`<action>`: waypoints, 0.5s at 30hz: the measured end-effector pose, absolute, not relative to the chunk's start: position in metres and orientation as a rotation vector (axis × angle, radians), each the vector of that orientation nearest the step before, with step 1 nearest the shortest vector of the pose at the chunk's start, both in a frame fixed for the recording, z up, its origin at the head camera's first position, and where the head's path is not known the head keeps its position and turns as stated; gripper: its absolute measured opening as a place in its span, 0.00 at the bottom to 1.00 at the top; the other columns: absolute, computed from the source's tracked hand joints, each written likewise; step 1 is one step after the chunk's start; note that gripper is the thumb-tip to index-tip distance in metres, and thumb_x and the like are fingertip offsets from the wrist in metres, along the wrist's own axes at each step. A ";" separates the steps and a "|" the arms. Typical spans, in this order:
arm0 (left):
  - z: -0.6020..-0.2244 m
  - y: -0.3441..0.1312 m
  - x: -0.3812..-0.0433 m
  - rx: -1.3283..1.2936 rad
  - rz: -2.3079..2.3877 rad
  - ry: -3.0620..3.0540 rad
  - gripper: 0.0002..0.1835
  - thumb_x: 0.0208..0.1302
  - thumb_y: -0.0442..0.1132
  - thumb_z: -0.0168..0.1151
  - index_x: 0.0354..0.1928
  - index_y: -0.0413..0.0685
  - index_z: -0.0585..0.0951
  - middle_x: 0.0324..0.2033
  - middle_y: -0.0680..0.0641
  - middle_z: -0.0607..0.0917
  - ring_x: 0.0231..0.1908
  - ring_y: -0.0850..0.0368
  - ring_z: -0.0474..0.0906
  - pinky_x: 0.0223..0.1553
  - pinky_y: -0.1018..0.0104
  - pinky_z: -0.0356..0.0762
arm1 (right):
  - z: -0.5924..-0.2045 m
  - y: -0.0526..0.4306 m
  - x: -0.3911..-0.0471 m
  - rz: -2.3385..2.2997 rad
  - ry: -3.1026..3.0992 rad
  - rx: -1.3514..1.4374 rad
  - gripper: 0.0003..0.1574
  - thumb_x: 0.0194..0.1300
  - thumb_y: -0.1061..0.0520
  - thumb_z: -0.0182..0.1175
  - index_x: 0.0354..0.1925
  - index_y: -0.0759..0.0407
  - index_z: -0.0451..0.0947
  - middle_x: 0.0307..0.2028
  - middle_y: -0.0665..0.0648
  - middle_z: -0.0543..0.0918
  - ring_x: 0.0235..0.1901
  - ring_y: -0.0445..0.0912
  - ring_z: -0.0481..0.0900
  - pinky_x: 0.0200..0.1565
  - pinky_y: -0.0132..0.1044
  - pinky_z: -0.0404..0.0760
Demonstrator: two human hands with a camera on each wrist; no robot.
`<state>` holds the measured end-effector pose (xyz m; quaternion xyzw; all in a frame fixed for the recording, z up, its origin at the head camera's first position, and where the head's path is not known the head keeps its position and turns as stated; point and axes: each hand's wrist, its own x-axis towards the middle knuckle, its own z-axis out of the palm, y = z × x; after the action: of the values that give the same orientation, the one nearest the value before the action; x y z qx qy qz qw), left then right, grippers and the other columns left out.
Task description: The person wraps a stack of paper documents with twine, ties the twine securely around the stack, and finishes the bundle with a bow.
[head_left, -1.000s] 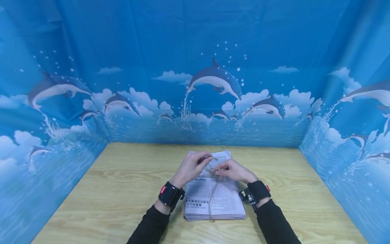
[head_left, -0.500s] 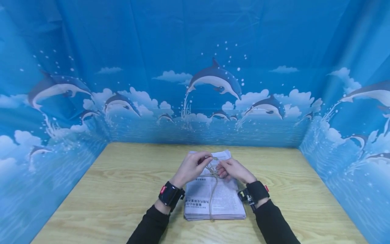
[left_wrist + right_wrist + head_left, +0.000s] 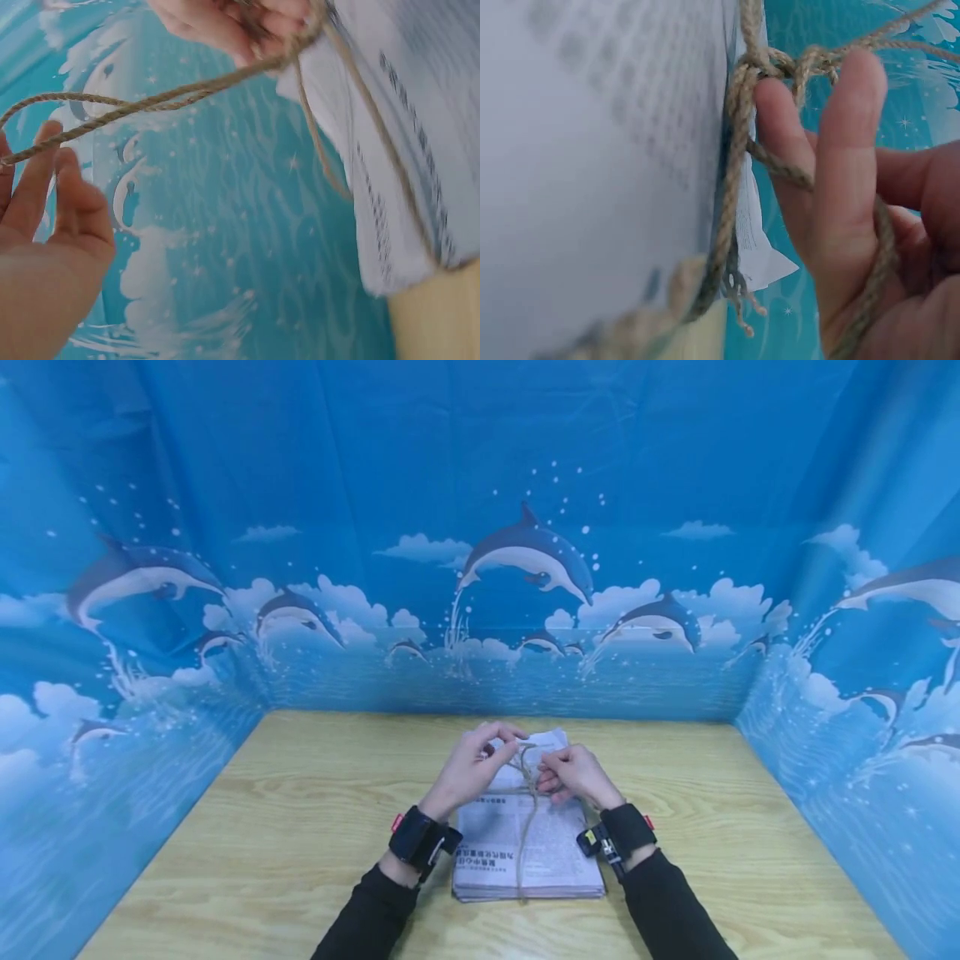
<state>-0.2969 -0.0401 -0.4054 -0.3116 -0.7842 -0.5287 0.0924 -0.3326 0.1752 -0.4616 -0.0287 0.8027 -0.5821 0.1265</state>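
Note:
A stack of folded newspapers (image 3: 558,852) lies on the table, bound lengthwise and crosswise with brown twine (image 3: 526,835). The twine crosses in a knot (image 3: 802,64) near the far part of the stack. Over the far left corner, my left hand (image 3: 472,770) pinches a loop of twine (image 3: 165,97), which stretches from the knot to its fingers (image 3: 41,172) in the left wrist view. My right hand (image 3: 579,775) is at the knot's right side. A strand runs through its curled fingers, and two fingertips (image 3: 776,97) reach the knot. Frayed twine ends (image 3: 746,307) hang below.
The stack rests on a light wood-grain table (image 3: 322,827). A blue dolphin-print curtain (image 3: 360,677) encloses the table at the back and both sides. Black camera bands (image 3: 414,835) are strapped on both wrists.
The right hand has drawn back slightly to the right from the knot, its fingers shifting on the twine. The left hand's fingers have lifted and spread, and its twine loop now looks wider.

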 end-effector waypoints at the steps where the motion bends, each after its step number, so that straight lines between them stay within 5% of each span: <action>1: -0.406 -0.040 -0.297 -0.935 -1.646 -2.327 0.12 0.75 0.45 0.52 0.31 0.50 0.75 0.48 0.50 0.86 0.46 0.58 0.79 0.37 0.65 0.70 | -0.461 0.175 -0.333 -1.692 2.344 -0.067 0.19 0.73 0.58 0.53 0.46 0.76 0.80 0.28 0.65 0.87 0.26 0.46 0.87 0.25 0.40 0.84; 10: -0.412 -0.037 -0.299 -0.983 -2.100 -2.336 0.20 0.78 0.45 0.39 0.34 0.33 0.66 0.53 0.44 0.84 0.55 0.51 0.76 0.51 0.55 0.71 | -0.458 0.173 -0.331 -1.372 2.727 -0.235 0.09 0.59 0.63 0.66 0.40 0.62 0.86 0.34 0.58 0.88 0.33 0.44 0.84 0.33 0.35 0.81; 15: -0.417 -0.035 -0.302 -0.909 -2.218 -2.328 0.17 0.75 0.41 0.41 0.30 0.34 0.65 0.29 0.43 0.80 0.34 0.52 0.79 0.43 0.60 0.74 | -0.456 0.175 -0.331 -1.309 2.807 -0.256 0.07 0.62 0.54 0.67 0.34 0.55 0.88 0.27 0.54 0.86 0.25 0.42 0.77 0.29 0.34 0.74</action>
<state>-0.3016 -0.0352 -0.4174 -0.2708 -0.6932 -0.6604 -0.0999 -0.3307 0.1745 -0.4564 -0.0824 0.9031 -0.4212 0.0169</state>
